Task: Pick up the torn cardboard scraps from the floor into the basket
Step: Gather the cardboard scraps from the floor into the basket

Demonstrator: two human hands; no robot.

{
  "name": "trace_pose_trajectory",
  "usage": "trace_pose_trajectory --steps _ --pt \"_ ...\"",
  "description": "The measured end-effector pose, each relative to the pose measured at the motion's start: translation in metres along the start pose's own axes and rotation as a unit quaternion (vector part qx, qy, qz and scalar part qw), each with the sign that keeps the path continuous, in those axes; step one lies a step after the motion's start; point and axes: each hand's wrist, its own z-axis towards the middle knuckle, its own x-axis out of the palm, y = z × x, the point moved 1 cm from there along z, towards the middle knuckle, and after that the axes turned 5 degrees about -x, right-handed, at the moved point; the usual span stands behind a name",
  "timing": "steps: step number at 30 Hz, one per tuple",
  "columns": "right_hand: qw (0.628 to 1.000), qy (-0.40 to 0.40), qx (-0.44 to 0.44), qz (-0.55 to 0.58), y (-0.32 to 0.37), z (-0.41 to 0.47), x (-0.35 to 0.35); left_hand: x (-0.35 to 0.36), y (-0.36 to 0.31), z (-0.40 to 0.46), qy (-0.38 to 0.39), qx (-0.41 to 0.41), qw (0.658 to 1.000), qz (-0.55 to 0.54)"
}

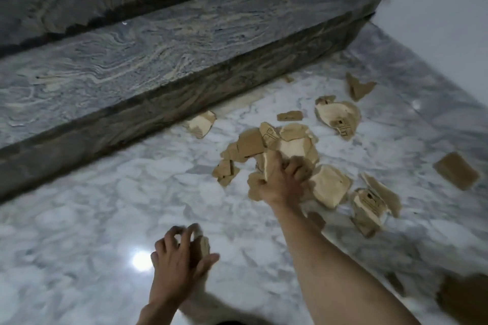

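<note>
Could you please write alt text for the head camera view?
A person's right hand grabs torn cardboard scraps from a pile on a marble floor beside a stone step, while the left hand holds a small scrap.

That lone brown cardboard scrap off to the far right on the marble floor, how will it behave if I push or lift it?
The flat brown cardboard scrap probably lifts light and fairly stiff, as it lies flat with straight edges. Pushed, it would likely slide easily, since the polished marble floor looks glossy. Its flat lie may make an edge hard to catch.
</note>
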Motion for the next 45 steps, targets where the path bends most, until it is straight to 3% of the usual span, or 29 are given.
trace_pose_trajectory --steps 2,4,6,8,10,13,19,23,26,32,35,38,41,45 --pt "0.997 -0.021 -0.053 -0.051 0.031 -0.010 0.013 -0.004 -0.001 0.007 -0.018 0.030 0.999 -0.018" --pt "0.987 -0.040 -0.123 -0.092 0.055 -0.019 0.023 -0.019 -0.007 0.020 -0.008 -0.066 0.993 -0.099" --pt "0.975 -0.056 -0.187 -0.103 0.067 -0.027 0.017 -0.036 -0.019 0.036 0.006 -0.193 0.957 -0.214" --pt "0.958 -0.088 -0.248 -0.113 0.073 -0.034 0.001 -0.048 -0.033 0.052 0.013 -0.261 0.913 -0.314" --pt "0.954 -0.100 -0.268 -0.088 0.072 -0.026 -0.014 -0.056 -0.048 0.071 0.015 -0.294 0.882 -0.367" --pt "0.973 -0.062 -0.219 0.051 0.060 -0.006 -0.041 -0.064 -0.069 0.103 0.018 -0.312 0.862 -0.399" --pt "0.941 -0.015 -0.100 0.324 0.028 0.040 -0.093 -0.071 -0.107 0.158 0.063 -0.216 0.958 -0.177" --pt "0.931 0.048 -0.031 0.360 0.010 0.062 -0.096 -0.048 -0.125 0.158 0.121 -0.137 0.983 0.031" --pt "0.930 0.083 0.002 0.359 0.001 0.069 -0.077 -0.036 -0.123 0.156 0.095 -0.095 0.989 0.058" --pt "0.961 0.113 0.026 0.251 -0.009 0.062 -0.041 -0.044 -0.122 0.161 0.061 0.004 0.994 0.089" --pt "0.964 0.088 0.056 0.243 -0.007 0.061 -0.038 -0.048 -0.111 0.160 0.077 -0.024 0.997 -0.011" --pt "0.970 0.095 0.060 0.214 -0.001 0.066 -0.041 -0.061 -0.098 0.167 0.033 -0.056 0.993 -0.095" --pt "0.986 0.151 -0.013 0.068 0.012 0.058 -0.039 -0.072 -0.092 0.176 0.053 -0.120 0.981 -0.140" --pt "0.993 0.048 -0.063 -0.085 0.013 0.039 -0.026 -0.070 -0.086 0.187 0.064 -0.166 0.979 -0.098"
